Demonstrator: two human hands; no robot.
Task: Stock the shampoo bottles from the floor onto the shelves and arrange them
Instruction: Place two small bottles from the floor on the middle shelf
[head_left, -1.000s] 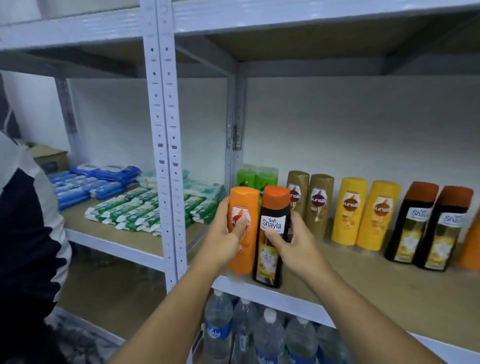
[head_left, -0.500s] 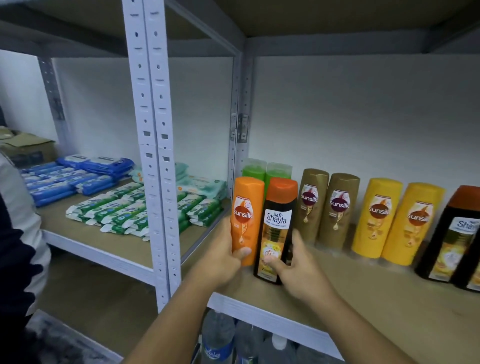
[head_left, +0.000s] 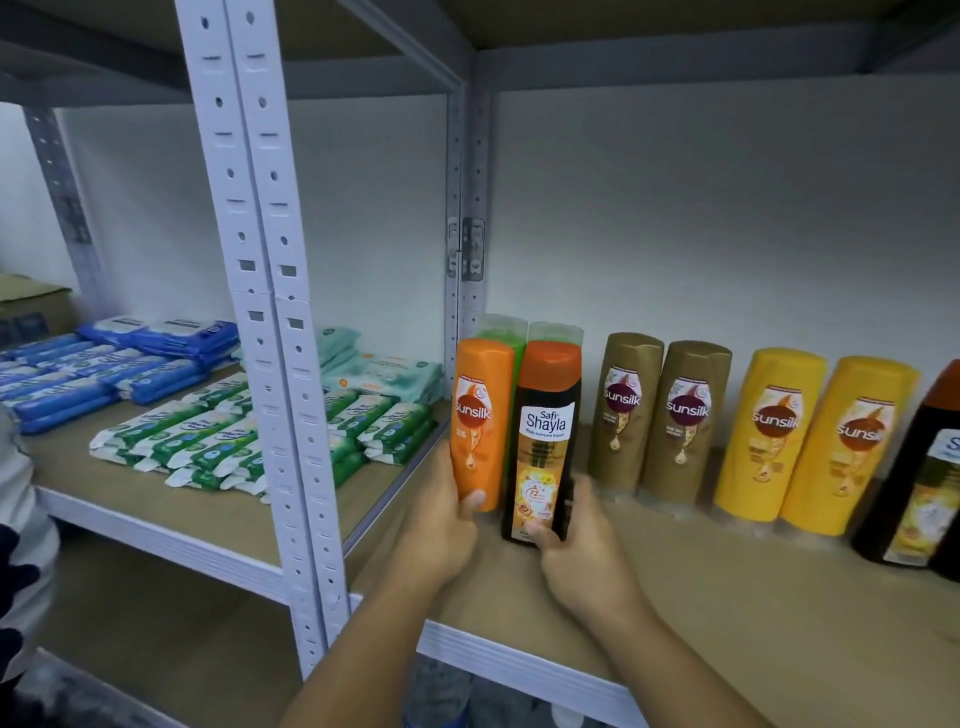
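Note:
My left hand (head_left: 441, 525) grips the base of an orange Sunsilk bottle (head_left: 480, 415). Beside it, my right hand (head_left: 576, 540) holds the bottom of a black Safi Shayla bottle with an orange cap (head_left: 545, 441). Both bottles stand upright and side by side at the left end of the wooden shelf (head_left: 701, 587), in front of two green bottles (head_left: 519, 332) that are mostly hidden. To the right stand two brown Sunsilk bottles (head_left: 660, 415), two yellow Sunsilk bottles (head_left: 810, 441) and another black Shayla bottle (head_left: 924, 478).
A white perforated upright (head_left: 260, 312) divides the shelving. The left bay holds green wipe packs (head_left: 218, 441), blue packs (head_left: 104, 364) and a cardboard box (head_left: 31, 306). A person's sleeve (head_left: 21, 519) shows at the far left. Water bottles (head_left: 441, 691) sit below the shelf.
Both hands have pushed the orange and the black bottle further back on the shelf, up against the green bottles, and slid down to their bases. The camera has moved closer.

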